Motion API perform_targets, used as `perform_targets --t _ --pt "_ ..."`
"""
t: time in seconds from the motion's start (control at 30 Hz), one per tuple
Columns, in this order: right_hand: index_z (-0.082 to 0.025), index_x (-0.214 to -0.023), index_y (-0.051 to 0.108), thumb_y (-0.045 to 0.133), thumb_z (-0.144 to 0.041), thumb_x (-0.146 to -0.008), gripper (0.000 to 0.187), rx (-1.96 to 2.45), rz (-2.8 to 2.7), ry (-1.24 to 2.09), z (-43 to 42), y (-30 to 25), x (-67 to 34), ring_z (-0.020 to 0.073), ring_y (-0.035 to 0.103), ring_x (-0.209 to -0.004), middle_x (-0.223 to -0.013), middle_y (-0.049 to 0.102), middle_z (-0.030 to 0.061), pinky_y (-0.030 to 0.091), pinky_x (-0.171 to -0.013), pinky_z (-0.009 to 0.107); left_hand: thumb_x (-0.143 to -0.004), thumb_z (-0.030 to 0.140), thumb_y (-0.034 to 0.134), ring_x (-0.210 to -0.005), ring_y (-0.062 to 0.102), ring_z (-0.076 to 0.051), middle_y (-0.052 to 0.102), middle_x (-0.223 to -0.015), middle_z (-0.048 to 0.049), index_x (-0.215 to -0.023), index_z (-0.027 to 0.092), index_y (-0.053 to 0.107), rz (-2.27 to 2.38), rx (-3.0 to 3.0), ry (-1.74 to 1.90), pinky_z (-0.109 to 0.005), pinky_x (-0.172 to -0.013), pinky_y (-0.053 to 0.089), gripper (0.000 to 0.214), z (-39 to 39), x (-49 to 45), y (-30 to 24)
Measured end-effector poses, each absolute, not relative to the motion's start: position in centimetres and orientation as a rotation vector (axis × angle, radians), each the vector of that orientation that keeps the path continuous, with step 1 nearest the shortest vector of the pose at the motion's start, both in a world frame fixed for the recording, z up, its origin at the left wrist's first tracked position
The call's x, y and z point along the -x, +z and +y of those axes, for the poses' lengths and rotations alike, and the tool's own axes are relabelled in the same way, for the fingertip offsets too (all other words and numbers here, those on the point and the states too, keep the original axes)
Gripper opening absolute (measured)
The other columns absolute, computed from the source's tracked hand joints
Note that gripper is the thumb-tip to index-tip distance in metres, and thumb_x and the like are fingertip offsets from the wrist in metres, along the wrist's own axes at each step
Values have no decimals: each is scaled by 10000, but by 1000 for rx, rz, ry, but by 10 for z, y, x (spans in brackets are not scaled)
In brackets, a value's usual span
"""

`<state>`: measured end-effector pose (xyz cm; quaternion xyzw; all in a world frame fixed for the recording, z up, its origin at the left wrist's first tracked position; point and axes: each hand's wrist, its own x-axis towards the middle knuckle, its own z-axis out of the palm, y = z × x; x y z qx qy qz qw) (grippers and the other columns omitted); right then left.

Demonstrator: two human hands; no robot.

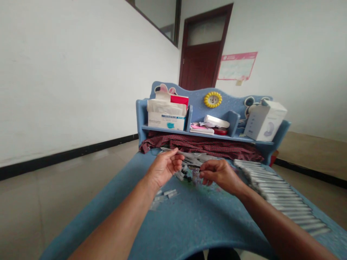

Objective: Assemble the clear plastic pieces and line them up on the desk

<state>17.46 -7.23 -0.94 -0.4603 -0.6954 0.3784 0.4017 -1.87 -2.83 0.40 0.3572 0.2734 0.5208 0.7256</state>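
My left hand [164, 167] is curled closed near the middle of the blue desk [189, 220], its fingers pinching a thin clear plastic-wrapped item [189, 156] from a heap of such items. My right hand [221, 173] is closed too, pinching a small clear piece [195, 176] just above the desk; what it is I cannot make out. The two hands are a few centimetres apart. A few small grey pieces [166, 194] lie on the desk under my left wrist.
A long row of grey wrapped sticks [279, 193] runs along the desk's right side. A red checked cloth [200, 144] lies at the back. The desk's shelf holds a box of masks [166, 116], a white box [264, 121], papers and a yellow clock [213, 99].
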Motion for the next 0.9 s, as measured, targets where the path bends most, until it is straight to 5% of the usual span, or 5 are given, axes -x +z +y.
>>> perform_targets --t 0.2,0.9 --pt "-141 -678 588 665 -265 -602 164 1002 -1505 864 -79 -6 -173 91 523 -434 -491 567 -33 427 -445 205 -767 163 547 -407 540 -83 633 -577 -47 -720 104 566 618 -862 1064 -177 -383 437 78 -31 12 -1" --pt "-160 -726 608 606 -229 -679 84 1026 -1599 600 -76 -23 -170 111 538 -529 -581 574 -13 434 -491 211 -771 179 549 -408 546 -89 641 -592 -55 -742 90 563 649 -958 1037 -186 -382 448 95 -33 7 -6"
